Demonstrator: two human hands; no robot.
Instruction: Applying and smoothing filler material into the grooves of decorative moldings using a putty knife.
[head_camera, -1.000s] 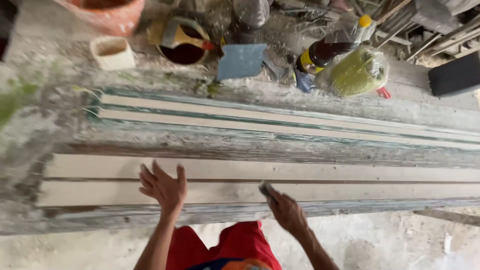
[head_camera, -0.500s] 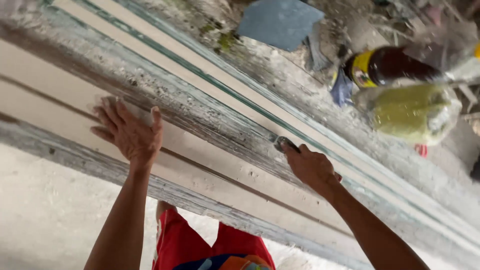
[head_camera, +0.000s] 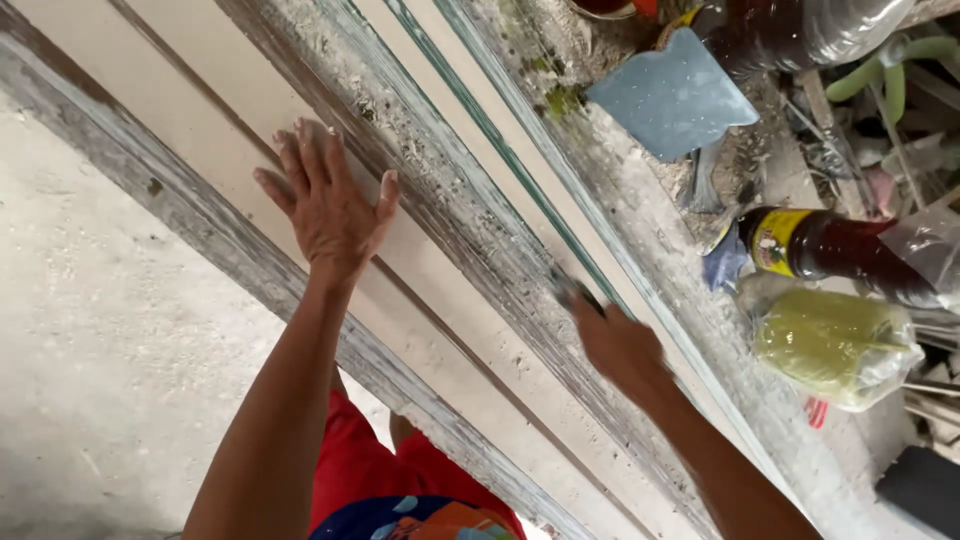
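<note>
Underhand, pale long boards (head_camera: 450, 330), weathered grey-edged; left hand (head_camera: 325, 205) flat on them.

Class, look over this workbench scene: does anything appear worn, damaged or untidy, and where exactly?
Yes. The grey wooden rail between the pale strips is weathered, its paint flaking and speckled with grime. Beyond it, clutter is piled loosely: a dark bottle lies on its side beside a bag of yellow-green liquid. The left hand lies flat on a strip; the right hand is blurred.
</note>
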